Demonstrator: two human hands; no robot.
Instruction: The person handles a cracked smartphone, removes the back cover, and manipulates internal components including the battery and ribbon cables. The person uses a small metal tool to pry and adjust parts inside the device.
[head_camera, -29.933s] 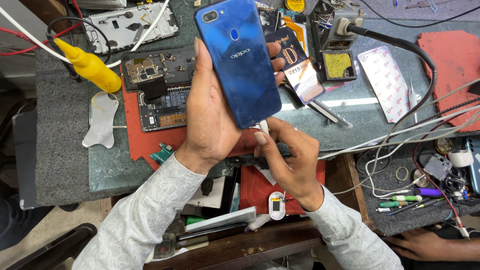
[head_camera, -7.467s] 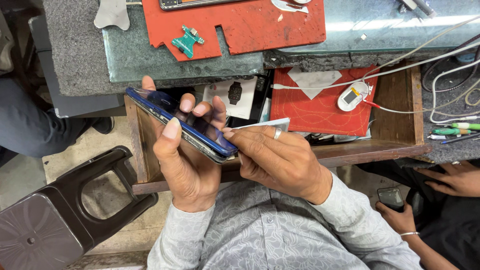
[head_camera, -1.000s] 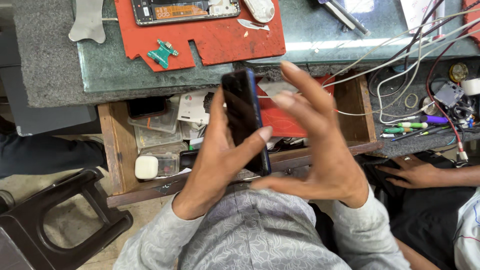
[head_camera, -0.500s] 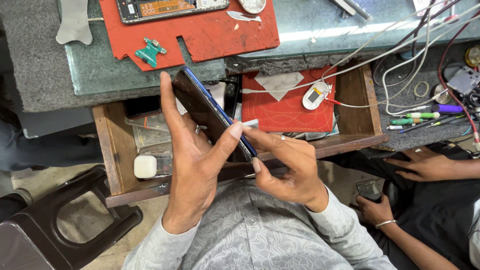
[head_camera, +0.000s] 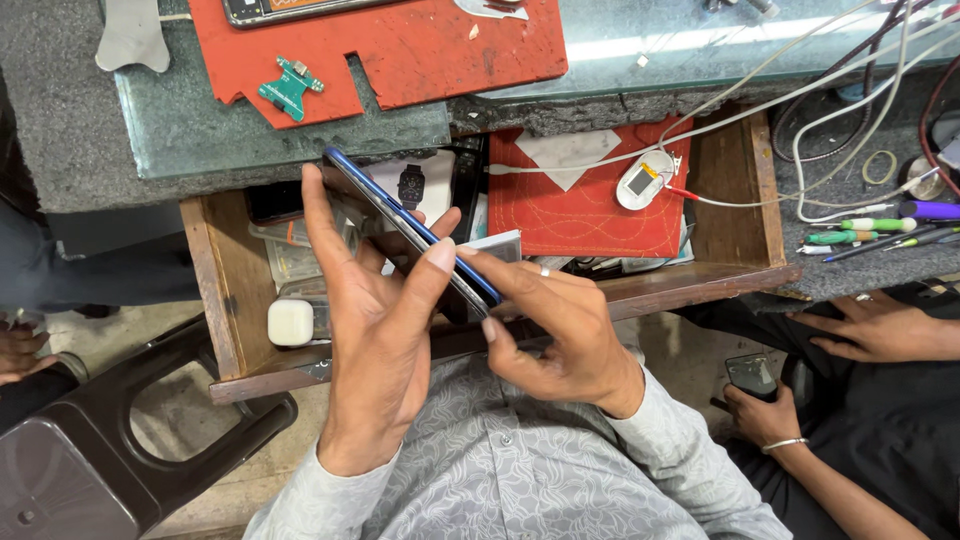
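My left hand fingers clamped along the blue phone edges, my right hand fingers pinching a thin card at its rim, open drawer below, bench edge just beyond

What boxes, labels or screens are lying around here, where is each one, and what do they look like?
White box: in the open wooden drawer, behind the blue phone; flat, with a dark watch pictured on it.
Small meter: on the red mat in the drawer; white oval with a grey screen.
Phone screen: top edge, on the red mat on the bench; dark rectangle.
Dark phone: lower right, in another person's hand.
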